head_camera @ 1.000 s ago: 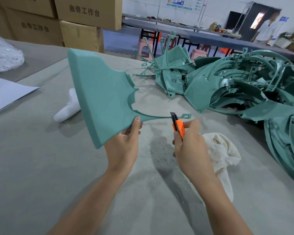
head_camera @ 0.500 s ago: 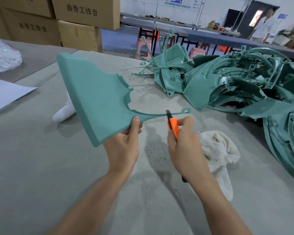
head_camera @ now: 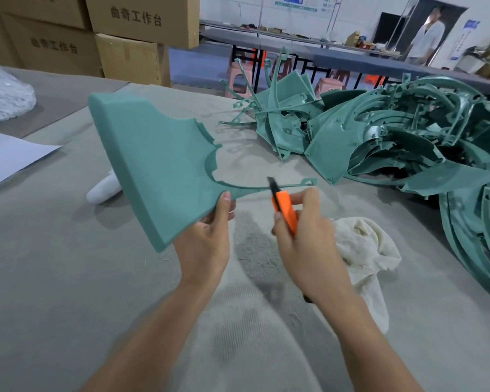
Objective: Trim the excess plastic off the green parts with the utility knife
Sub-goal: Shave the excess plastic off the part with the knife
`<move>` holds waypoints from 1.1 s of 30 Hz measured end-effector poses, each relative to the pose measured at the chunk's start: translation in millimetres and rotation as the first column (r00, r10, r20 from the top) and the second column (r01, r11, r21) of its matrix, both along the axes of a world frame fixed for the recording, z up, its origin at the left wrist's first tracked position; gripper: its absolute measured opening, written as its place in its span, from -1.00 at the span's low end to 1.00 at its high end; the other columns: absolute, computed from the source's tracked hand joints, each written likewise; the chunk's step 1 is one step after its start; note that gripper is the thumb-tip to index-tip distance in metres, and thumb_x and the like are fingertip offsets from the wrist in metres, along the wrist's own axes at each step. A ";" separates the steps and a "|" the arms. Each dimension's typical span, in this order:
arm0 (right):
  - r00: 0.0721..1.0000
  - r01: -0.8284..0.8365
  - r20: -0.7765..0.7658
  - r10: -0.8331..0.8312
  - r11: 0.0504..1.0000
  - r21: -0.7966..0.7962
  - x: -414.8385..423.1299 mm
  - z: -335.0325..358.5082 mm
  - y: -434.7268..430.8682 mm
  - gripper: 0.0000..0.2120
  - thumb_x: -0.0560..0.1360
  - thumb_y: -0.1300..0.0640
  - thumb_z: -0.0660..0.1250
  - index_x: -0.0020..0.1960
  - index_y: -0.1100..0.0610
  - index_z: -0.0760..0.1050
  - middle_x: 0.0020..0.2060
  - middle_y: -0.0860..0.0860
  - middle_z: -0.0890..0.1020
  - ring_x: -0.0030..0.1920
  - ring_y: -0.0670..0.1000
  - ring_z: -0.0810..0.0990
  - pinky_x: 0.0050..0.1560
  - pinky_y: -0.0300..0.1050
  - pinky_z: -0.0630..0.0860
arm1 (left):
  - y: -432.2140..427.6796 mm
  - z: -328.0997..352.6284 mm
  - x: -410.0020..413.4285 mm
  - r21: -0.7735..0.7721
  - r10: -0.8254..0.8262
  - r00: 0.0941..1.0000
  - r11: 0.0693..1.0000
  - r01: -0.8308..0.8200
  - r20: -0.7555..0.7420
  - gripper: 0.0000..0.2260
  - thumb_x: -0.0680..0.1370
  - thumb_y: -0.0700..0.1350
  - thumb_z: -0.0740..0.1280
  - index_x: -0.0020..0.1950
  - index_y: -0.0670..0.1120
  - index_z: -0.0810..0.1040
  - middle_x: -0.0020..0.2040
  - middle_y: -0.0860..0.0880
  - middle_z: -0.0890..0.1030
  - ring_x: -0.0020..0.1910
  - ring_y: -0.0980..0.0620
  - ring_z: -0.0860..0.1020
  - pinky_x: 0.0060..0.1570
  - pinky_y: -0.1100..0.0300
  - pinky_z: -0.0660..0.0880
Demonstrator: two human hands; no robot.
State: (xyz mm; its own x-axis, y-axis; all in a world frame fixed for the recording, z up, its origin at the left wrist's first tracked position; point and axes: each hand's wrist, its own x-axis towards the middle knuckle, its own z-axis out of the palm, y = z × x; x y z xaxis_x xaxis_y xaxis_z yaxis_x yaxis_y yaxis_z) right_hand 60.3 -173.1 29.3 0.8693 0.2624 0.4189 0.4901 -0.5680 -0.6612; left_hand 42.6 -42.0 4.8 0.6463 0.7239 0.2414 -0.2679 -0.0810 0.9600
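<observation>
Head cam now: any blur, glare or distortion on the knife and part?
Head view: knife blade slightly smeared, probably motion; green part sharp, matte, no glare; soft shadows on the table beneath; shiny highlights in the pile of parts; wide-angle bowing toward the edges.

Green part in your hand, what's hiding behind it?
A white thing on the table pokes out behind the green part. Its other end is covered, so I can't tell what it is.

Upper box [head_camera: 142, 21]: dark print "曲奇工作台" on side. Lower box [head_camera: 51, 49], left of it: same 5 characters, "曲奇工作台". Wall poster [head_camera: 300, 2] at back: print too small to read. Blue sign [head_camera: 470, 24], far right: text blurred, unreadable.
</observation>
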 end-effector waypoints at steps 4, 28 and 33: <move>0.989 0.143 -0.021 -0.144 0.990 -0.008 11.5 2.1 -13.9 -0.88 0.61 0.18 0.20 0.08 0.10 0.26 -0.30 0.14 0.60 -0.38 0.12 0.54 -0.33 0.19 0.48 | -0.7 0.2 2.2 -0.099 -0.082 0.995 0.991 0.087 0.057 -0.84 0.59 -0.13 0.34 -0.16 0.07 0.61 -0.25 0.07 0.71 -0.22 0.04 0.69 -0.13 0.07 0.64; 0.984 0.178 0.026 -0.178 0.984 -0.018 15.0 3.3 -17.5 -0.85 0.61 0.19 0.22 0.06 0.09 0.23 -0.33 0.11 0.57 -0.39 0.10 0.52 -0.38 0.05 0.45 | -6.2 0.1 0.7 0.036 -0.188 0.981 0.981 0.190 -0.034 -0.74 0.62 0.01 0.24 -0.17 0.24 0.64 -0.16 0.27 0.68 -0.13 0.14 0.69 0.03 0.15 0.58; 0.974 0.225 0.040 -0.223 0.973 -0.047 16.8 0.8 -21.1 -0.86 0.61 0.18 0.21 0.03 0.10 0.22 -0.40 0.10 0.53 -0.45 0.08 0.48 -0.47 -0.16 0.37 | -8.6 -0.7 -1.1 0.083 -0.210 0.974 0.973 0.217 -0.085 -0.76 0.54 0.20 0.17 -0.15 0.59 0.48 -0.17 0.38 0.64 0.00 0.05 0.67 0.16 -0.08 0.53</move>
